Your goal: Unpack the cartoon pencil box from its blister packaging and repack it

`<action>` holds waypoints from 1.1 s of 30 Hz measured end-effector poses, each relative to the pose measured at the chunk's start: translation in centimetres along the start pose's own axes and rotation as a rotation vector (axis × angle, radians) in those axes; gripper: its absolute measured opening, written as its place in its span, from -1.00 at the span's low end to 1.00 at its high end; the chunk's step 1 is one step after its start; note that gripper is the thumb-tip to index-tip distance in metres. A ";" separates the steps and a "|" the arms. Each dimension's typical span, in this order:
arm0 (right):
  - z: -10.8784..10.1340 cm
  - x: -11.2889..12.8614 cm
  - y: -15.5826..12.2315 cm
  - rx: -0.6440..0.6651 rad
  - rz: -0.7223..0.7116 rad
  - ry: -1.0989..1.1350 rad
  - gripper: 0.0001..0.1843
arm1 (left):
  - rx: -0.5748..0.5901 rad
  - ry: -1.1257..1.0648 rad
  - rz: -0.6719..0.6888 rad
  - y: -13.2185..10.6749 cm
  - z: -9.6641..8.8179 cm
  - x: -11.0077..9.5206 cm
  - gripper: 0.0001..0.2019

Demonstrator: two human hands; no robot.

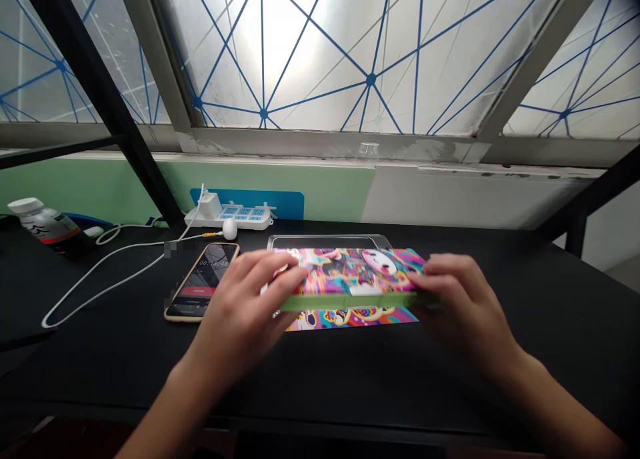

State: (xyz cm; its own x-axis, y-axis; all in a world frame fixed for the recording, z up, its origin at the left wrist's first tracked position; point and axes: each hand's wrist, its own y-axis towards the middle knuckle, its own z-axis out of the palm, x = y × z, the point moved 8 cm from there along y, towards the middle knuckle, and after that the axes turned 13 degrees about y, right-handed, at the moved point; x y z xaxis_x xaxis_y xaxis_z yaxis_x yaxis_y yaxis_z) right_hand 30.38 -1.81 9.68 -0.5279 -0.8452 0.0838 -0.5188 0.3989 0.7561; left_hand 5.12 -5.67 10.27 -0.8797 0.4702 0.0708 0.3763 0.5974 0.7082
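Your left hand [245,309] and right hand [463,299] are clamped on opposite ends of the colourful flat box [353,275], mid-table over a matching printed sheet [350,317]. A phone [203,289] lies just left of it, and a power strip [235,215] sits farther back.

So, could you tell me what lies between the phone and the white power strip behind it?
In the head view, a white cable with an orange plug and a small white round object lie there.

Glossy printed plastic case [357,275] on a matt black table [500,352], beside a glass-fronted phone [203,289].
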 end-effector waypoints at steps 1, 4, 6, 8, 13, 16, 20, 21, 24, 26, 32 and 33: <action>0.1 0.8 -1.2 0.014 -0.018 0.019 -0.71 | -0.001 -0.019 -0.037 -1.4 0.0 -0.4 -0.52; 1.6 2.2 -3.6 0.096 -0.032 0.074 -0.75 | 0.109 -0.090 -0.179 -5.3 2.0 -0.6 -0.47; 2.7 2.6 -4.2 0.144 -0.019 0.086 -0.78 | 0.264 -0.123 -0.318 -7.2 4.1 0.1 -0.42; 3.7 2.5 -4.4 0.173 0.019 0.091 -0.83 | 0.373 -0.150 -0.435 -8.2 5.3 0.9 -0.34; 5.0 0.3 -4.9 0.251 0.232 0.242 -0.64 | 0.479 -0.217 -0.494 -8.4 5.6 1.3 -0.37; 5.3 -1.4 -5.6 0.328 0.388 0.360 -0.29 | 0.473 -0.205 -0.489 -8.4 5.4 1.2 -0.38; 4.9 -2.7 -6.1 0.382 0.508 0.491 -0.32 | 0.470 -0.202 -0.475 -8.5 5.7 1.2 -0.27; 4.8 -2.8 -6.0 0.388 0.517 0.514 -0.36 | 0.481 -0.211 -0.478 -8.5 5.9 1.2 -0.24; 4.6 -3.0 -5.7 0.413 0.537 0.564 -0.43 | 0.499 -0.244 -0.508 -8.6 6.3 1.4 -0.19; 4.4 -3.4 -5.3 0.428 0.563 0.592 -0.44 | 0.503 -0.257 -0.542 -8.8 6.5 1.6 -0.18; 4.1 -5.6 -4.4 0.382 0.707 0.650 -0.53 | 0.540 -0.291 -0.595 -8.9 6.4 1.7 -0.09; 4.2 -6.3 -4.4 0.331 0.757 0.652 -0.56 | 0.556 -0.297 -0.600 -8.9 6.4 1.7 -0.06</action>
State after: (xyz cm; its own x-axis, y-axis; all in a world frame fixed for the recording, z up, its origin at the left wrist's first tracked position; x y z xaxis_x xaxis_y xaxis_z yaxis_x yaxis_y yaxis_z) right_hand 33.20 3.21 3.12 -0.3772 -0.3236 0.8677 -0.4146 0.8968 0.1542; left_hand 2.17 -6.06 -0.40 -0.8917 0.0784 -0.4458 0.0293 0.9928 0.1160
